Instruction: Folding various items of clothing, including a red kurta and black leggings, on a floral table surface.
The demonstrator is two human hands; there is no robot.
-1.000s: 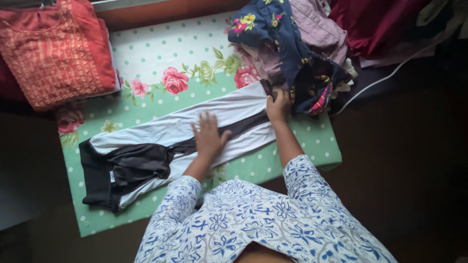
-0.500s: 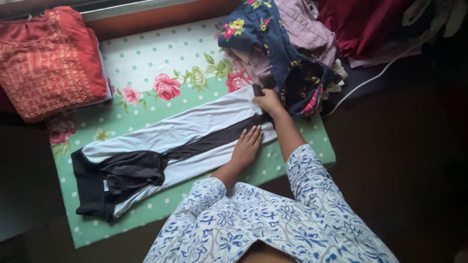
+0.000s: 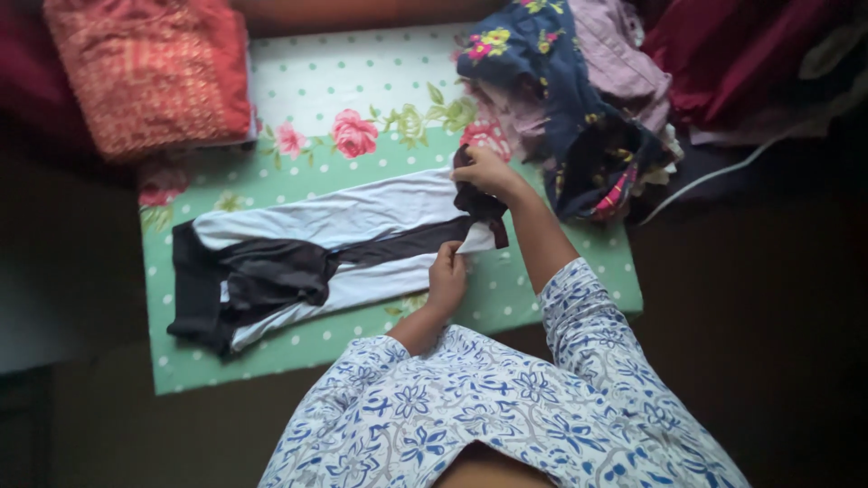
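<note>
Head view shows you the white and black leggings (image 3: 334, 244) lying flat and long on the green floral mat (image 3: 579, 262), and both your hands are closed on their ankle end. Your right hand (image 3: 484, 172) pinches the far corner of the dark cuff and lifts it a little off the mat; your left hand (image 3: 448, 276) pinches the near white corner, just below the other grip. Away from your grips, to the far left, the black waistband lies a bit wrinkled. Just behind your right hand is the heap of unfolded clothes (image 3: 579, 99), with a dark blue flowered piece on top, almost touching your knuckles. Well apart from both grips, at the far left corner, rests the folded orange garment (image 3: 149, 77).

I think the risk is this: if you raise one corner more than the other, the fold will be crooked, and the lifted cuff may catch the heap and drag it.
</note>
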